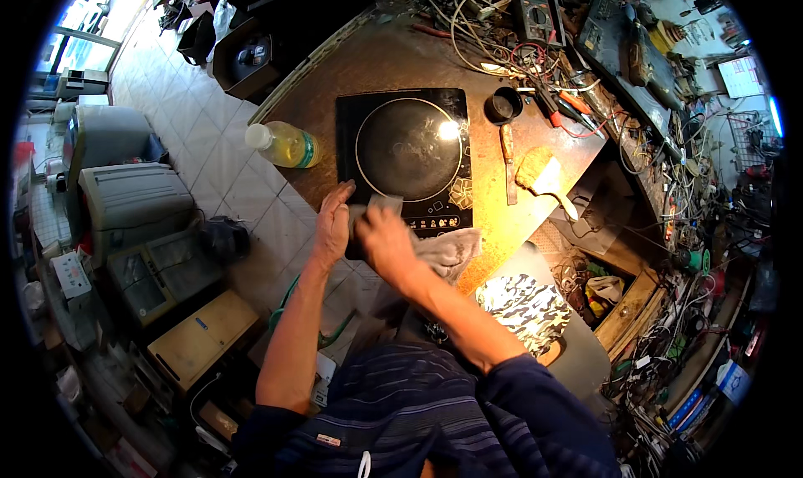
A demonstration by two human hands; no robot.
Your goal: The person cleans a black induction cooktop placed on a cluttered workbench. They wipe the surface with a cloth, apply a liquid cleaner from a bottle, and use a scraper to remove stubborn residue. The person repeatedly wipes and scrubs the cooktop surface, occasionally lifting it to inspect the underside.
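Note:
A black glass induction cooktop (408,145) with a round ring marking lies on the worn workbench (313,70). At its left edge rests my left hand (334,221), fingers pointing away from me; whether they grip the edge is hidden. My right hand (384,233), blurred, is over the front left corner and is closed around a pale piece of cloth (386,203), mostly hidden by the fingers. Beside my right wrist, a crumpled greyish towel (450,252) lies along the front edge of the cooktop.
A capped bottle of yellowish liquid (288,145) stands near the bench's left edge. To the right are a round dark cup (504,105), a wooden-handled scraper (508,164) and a brush (542,174). Tangled wires, pliers and a multimeter (536,14) crowd the back. A camouflage-patterned cloth (524,308) covers a stool.

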